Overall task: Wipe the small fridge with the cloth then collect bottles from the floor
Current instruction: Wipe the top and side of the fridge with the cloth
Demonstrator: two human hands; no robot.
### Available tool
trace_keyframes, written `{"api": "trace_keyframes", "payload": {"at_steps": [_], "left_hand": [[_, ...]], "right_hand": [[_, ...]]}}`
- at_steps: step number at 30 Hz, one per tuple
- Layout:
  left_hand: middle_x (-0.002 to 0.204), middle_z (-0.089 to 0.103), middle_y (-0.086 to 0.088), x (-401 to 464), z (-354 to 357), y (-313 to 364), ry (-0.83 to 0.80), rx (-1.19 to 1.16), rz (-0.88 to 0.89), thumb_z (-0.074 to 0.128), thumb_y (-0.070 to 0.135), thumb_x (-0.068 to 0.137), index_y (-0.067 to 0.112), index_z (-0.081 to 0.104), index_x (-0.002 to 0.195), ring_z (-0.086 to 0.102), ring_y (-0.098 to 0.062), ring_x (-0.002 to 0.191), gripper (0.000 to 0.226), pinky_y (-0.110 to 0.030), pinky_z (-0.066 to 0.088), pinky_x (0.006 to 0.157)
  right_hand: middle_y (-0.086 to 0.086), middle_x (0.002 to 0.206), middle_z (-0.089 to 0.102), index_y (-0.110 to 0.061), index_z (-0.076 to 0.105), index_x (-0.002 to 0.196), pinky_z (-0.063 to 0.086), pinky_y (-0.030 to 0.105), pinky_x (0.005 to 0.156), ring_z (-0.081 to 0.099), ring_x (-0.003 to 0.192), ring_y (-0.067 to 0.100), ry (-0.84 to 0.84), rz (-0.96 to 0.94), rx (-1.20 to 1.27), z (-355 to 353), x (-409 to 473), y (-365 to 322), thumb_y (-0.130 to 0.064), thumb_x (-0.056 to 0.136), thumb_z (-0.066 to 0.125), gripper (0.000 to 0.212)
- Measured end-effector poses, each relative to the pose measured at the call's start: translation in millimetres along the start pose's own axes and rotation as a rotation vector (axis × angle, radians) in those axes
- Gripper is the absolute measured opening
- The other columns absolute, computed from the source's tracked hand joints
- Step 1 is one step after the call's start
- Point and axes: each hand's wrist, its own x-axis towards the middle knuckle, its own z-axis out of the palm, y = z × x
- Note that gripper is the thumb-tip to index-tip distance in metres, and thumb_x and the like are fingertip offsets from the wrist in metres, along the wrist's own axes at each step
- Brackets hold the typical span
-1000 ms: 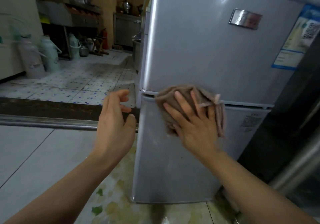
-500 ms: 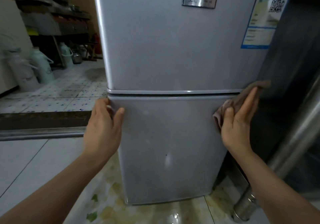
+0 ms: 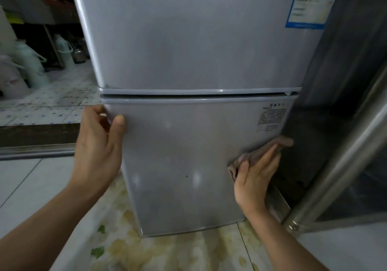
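You see silver-grey fridge [image 3: 188,51], brownish cloth [image 3: 257,155], blue-bordered sticker [image 3: 310,4], blue-speckled white floor tiles [image 3: 52,103], pale green jugs [image 3: 37,65].

the small silver two-door metal fridge [image 3: 194,61] stands straight ahead on the floor, its upper door above its lower door; the left hand [image 3: 98,145] holds the lower door's left edge near the top, thumb on the front; the right hand [image 3: 254,178] presses the crumpled brown cloth [image 3: 259,154] against the lower door's right edge; a blue-bordered paper label [image 3: 310,2] sits at the upper door's top right; a steel-framed cabinet [image 3: 345,145] stands just right of the fridge; pale plastic jugs [image 3: 35,65] stand far left behind.
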Motion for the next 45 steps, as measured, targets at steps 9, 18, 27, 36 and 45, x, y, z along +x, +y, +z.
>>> {"api": "trace_keyframes", "payload": {"at_steps": [9, 18, 27, 36, 45], "left_hand": [[0.106, 0.053, -0.012, -45, 8, -28, -0.184, 0.132, -0.084, 0.041, 0.029, 0.095, 0.012, 0.042, 0.106, 0.053, -0.028, 0.095, 0.021, -0.042, 0.044, 0.077], [0.097, 0.052, -0.010, -38, 10, -39, -0.217, 0.119, -0.075, 0.042, 0.033, 0.093, 0.016, 0.033, 0.097, 0.052, -0.030, 0.089, 0.020, -0.040, 0.042, 0.070], [0.097, 0.051, -0.005, -36, 6, -37, -0.250, 0.055, -0.129, 0.043, 0.038, 0.091, 0.017, 0.035, 0.098, 0.052, -0.026, 0.088, 0.024, -0.040, 0.045, 0.071], [0.101, 0.053, -0.002, -34, -7, -42, -0.338, 0.020, -0.085, 0.049, 0.024, 0.093, 0.018, 0.040, 0.107, 0.052, -0.020, 0.093, 0.018, -0.034, 0.041, 0.076], [0.115, 0.059, 0.008, -49, -23, -61, -0.478, -0.107, -0.157, 0.055, 0.009, 0.089, 0.021, 0.048, 0.126, 0.056, -0.006, 0.104, 0.039, -0.015, 0.039, 0.081]], "right_hand": [[0.035, 0.151, 0.010, -0.003, 0.014, 0.149, 0.008, 0.054, 0.116, 0.008, 0.142, 0.046, 0.370, -0.177, -0.125, -11, 68, -79, -0.042, 0.093, 0.033, 0.071], [0.017, 0.152, 0.004, -0.028, 0.034, 0.136, 0.012, 0.055, 0.112, 0.016, 0.134, 0.046, -0.019, -0.774, -0.471, 28, -26, -5, -0.043, 0.072, 0.072, 0.076], [0.000, 0.160, -0.001, -0.036, 0.015, 0.150, 0.009, 0.049, 0.112, -0.001, 0.147, 0.025, 0.238, -0.926, -0.407, 38, 23, -82, -0.052, 0.092, 0.038, 0.064], [-0.012, 0.155, 0.022, -0.034, 0.033, 0.144, 0.052, 0.035, 0.077, 0.046, 0.130, 0.011, -0.275, -1.505, -0.506, 34, -7, -55, -0.038, 0.080, 0.067, 0.072], [0.001, 0.156, 0.014, -0.032, 0.016, 0.150, 0.004, 0.051, 0.112, 0.006, 0.143, 0.027, 0.091, -1.270, -0.526, 55, 6, -128, -0.048, 0.095, 0.035, 0.061]]}}
